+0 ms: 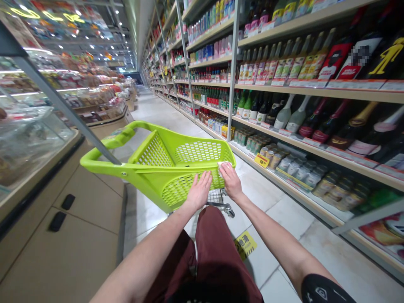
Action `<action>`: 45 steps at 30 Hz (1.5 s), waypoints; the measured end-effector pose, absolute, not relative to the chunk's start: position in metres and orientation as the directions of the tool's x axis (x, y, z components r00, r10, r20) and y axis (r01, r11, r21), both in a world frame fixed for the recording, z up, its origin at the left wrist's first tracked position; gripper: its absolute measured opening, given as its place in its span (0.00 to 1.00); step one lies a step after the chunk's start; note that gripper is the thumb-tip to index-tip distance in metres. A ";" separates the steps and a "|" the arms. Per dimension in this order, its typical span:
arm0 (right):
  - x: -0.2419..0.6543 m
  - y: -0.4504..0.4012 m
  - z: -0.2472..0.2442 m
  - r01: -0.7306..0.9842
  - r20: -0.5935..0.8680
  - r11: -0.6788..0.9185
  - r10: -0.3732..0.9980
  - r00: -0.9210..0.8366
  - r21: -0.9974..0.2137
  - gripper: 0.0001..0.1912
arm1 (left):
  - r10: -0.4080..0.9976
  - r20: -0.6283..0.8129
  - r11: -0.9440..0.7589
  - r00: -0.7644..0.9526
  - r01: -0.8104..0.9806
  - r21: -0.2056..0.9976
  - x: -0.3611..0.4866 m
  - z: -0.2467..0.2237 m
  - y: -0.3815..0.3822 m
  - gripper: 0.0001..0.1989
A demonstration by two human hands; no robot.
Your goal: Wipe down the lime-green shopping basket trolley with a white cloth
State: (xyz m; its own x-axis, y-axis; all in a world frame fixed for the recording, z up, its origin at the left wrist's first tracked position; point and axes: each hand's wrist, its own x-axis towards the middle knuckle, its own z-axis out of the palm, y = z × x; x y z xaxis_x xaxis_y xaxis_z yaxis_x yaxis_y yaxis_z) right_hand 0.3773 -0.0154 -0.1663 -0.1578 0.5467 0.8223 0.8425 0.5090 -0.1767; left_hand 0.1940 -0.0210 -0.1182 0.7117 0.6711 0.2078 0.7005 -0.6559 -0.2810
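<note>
The left hand [199, 191] lies open, fingers spread flat against the near rim of a lime-green perforated plastic shopping cart [176, 166], resting there without curling round it. The right hand [231, 182] sits on the same rim, its fingers bent over a crumpled white cloth [224, 164]; whether it grips the cloth or only presses it, I cannot tell. The cart stands ahead of the person's dark red shorts [206, 248], with its long handle angled far left. That handle lies close to the steel post of a glass-fronted deli case [38, 139] and could knock it if swung further left. On the right, tall wooden shelves of glass wine bottles [315, 84] line the aisle, and a bump from the cart could topple bottles on the low shelves. A yellow floor sticker [245, 245] lies just ahead of the feet, and the pale glossy floor tiles [277, 210] look as if they could be slippery.
</note>
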 end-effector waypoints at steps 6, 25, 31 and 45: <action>0.350 -0.003 -0.185 0.821 0.765 0.551 0.591 -0.254 -0.153 0.21 | 0.693 0.244 -0.618 0.679 0.733 -0.285 0.172 -0.119 -0.020 0.30; 0.291 -0.006 -0.190 0.714 0.629 0.698 0.533 -0.566 0.051 0.17 | 0.761 0.312 -0.491 0.569 0.819 -0.295 0.087 -0.118 -0.029 0.27; 0.259 0.005 -0.132 0.705 0.723 0.709 0.475 -0.502 0.025 0.19 | 0.772 0.346 -0.451 0.533 0.843 -0.294 0.065 -0.100 -0.028 0.28; 0.210 0.010 -0.125 0.593 0.679 0.801 0.394 -0.620 0.077 0.19 | 0.797 0.391 -0.373 0.460 0.884 -0.282 0.015 -0.101 -0.033 0.28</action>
State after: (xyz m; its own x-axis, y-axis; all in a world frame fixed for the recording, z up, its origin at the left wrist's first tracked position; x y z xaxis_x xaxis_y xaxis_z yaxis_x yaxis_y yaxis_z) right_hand 0.2100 0.0097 -0.1252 -0.6197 0.3939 0.6788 0.5933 0.8013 0.0767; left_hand 0.0154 -0.0331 -0.1013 0.4602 0.7972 0.3906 0.8843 -0.3726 -0.2815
